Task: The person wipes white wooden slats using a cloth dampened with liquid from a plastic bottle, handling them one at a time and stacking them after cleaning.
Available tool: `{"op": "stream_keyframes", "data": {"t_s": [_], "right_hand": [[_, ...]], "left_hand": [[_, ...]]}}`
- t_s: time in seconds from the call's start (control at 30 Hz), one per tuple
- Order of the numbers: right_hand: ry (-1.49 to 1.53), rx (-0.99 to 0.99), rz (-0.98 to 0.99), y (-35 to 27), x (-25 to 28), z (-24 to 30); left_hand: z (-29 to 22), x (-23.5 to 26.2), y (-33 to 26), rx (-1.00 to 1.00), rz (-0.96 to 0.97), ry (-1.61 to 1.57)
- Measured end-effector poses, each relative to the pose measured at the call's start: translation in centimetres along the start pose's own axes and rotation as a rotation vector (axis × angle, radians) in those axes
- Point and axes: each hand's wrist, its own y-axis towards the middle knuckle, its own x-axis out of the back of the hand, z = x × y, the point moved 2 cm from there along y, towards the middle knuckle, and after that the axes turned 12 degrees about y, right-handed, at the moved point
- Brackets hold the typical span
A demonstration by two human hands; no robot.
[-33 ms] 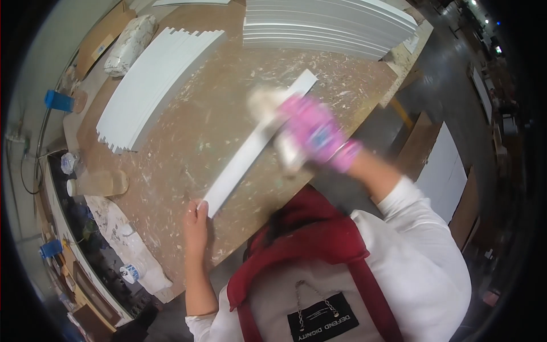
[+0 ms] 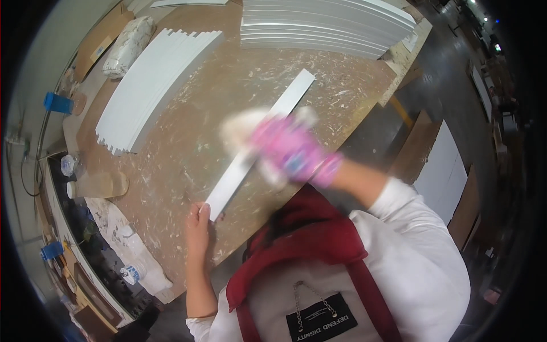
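A narrow white strip (image 2: pixel 229 183) lies slantwise on the worktable, its far end pointing up and to the right. My bare left hand (image 2: pixel 198 227) pinches its near end. My right hand (image 2: pixel 288 149), in a pink patterned glove, is closed on a whitish cloth (image 2: pixel 235 130) and presses it across the middle of the strip. Glove and cloth are smeared by motion, and the cloth hides part of the strip beneath it.
White strips lie side by side in a batch (image 2: pixel 156 88) at the left; a larger stack (image 2: pixel 319 28) stands at the back. A wrapped white bundle (image 2: pixel 130 47), a bottle of yellowish liquid (image 2: pixel 102 184) and a blue container (image 2: pixel 58 103) line the left side of the brown worktable (image 2: pixel 188 165).
My gloved right hand and the cloth have moved down and to the left along the strip, closer to my left hand. My left hand stays at the near end.
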Motion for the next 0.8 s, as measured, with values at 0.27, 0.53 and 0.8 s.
{"op": "stream_keyframes", "data": {"t_s": [0.27, 0.53, 0.8], "right_hand": [[-0.467, -0.176, 0.132, 0.7, -9.9, -3.8], [0.101, -0.417, 0.009, 5.5, 0.7, -9.3], [0.168, 0.346, 0.195, 2.0, -9.8, 5.9]], "left_hand": [[3.3, -0.1, -1.4, 0.140, 0.023, -0.080], [1.8, 0.3, -1.0, 0.213, 0.106, -0.388], [3.0, 0.5, -2.7, 0.422, 0.318, -1.032]]}}
